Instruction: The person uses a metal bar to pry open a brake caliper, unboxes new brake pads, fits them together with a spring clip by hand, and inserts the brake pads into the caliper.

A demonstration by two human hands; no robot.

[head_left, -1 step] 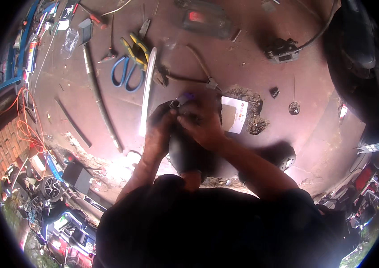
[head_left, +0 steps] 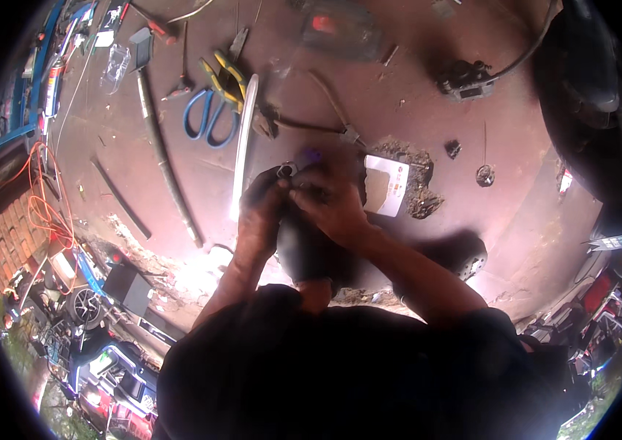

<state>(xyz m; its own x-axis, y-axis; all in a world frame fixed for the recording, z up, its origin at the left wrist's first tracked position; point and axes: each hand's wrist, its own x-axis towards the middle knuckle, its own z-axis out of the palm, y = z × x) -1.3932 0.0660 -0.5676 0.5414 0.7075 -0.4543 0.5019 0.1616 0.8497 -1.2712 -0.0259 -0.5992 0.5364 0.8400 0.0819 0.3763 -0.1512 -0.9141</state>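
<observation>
My left hand [head_left: 259, 213] and my right hand [head_left: 333, 205] meet at mid-picture, closed around a small metal ring-like piece [head_left: 286, 170]; its exact kind is hard to tell. A blurry purple item [head_left: 312, 155] shows just beyond my fingers. Directly below is a dark shoe [head_left: 300, 249] on my foot. Beside my hands lie a long pale curved strip [head_left: 245, 147], long-handled pliers or cutters [head_left: 347, 134], and a white printed paper or card [head_left: 388, 183] by a dirty crumbled patch [head_left: 421, 198].
Blue scissors [head_left: 219, 132], yellow-handled pliers [head_left: 226, 77], a metal bar [head_left: 160, 154], a greasy part with hose [head_left: 465, 81] and dark scooter [head_left: 589, 95] surround the work. Orange cable [head_left: 47, 198] and assorted clutter line the left. Another perforated shoe [head_left: 468, 260] is at right.
The view has barely shifted. The metal piece between my fingers shows slightly more clearly; both hands stay in nearly the same position.
</observation>
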